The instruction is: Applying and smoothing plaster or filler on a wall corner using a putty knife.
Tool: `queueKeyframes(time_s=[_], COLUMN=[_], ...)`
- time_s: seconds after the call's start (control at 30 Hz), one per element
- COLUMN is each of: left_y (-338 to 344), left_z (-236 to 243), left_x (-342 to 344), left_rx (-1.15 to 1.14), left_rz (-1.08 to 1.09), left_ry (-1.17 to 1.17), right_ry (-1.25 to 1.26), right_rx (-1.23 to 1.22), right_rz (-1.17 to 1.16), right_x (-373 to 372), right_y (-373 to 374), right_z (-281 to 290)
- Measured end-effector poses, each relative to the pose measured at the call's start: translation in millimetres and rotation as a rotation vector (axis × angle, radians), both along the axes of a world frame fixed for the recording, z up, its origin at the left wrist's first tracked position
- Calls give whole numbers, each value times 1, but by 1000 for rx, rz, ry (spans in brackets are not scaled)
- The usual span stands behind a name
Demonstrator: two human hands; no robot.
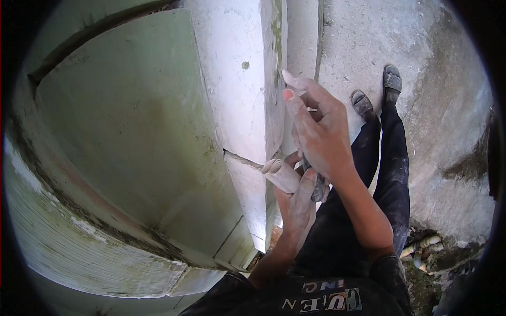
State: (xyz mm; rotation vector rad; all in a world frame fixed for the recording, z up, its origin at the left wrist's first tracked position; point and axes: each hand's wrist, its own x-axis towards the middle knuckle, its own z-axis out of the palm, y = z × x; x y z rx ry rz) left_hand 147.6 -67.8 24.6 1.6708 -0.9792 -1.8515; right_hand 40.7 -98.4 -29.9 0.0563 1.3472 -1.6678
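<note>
Low in front of my body, my left hand (299, 203) is closed round a short, dusty white pipe piece (283, 177), its open end facing up and left. A dark object (318, 188) shows beside my left thumb, partly hidden, and I cannot make out its kind. Just above, my right hand (324, 129) is raised with thumb and forefinger stretched out, their tips apart. Its other fingers are partly hidden behind the palm. A tiny pale bit (312, 109) shows between those fingers; I cannot tell what it is. White dust coats both hands.
A white-painted ledge (232, 68) with a crack runs along my left. Beyond it lies a greenish recessed panel (132, 105) with a curved, stained border. On the right is a rough concrete floor (437, 131), with pipes (421, 246) and rubble near its lower edge.
</note>
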Motion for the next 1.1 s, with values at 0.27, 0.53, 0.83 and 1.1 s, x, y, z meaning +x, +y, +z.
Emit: queueKeyframes(time_s=[0.27, 0.53, 0.83, 1.1], left_y=[-1, -22, 2, -10], left_z=[-10, -15, -16, -6], left_x=[-1, -2, -9, -9], left_rx=[-8, 86, -110, -8], left_rz=[63, -61, 82, 22], left_ry=[43, 69, 57, 82], right_ry=[58, 73, 106, 111], right_rx=[-2, 6, -7, -16], right_rz=[-51, -69, -70, -106], right_x=[-13, -23, -15, -8], right_y=[-7, -17, -10, -12], right_z=[5, 3, 6, 5])
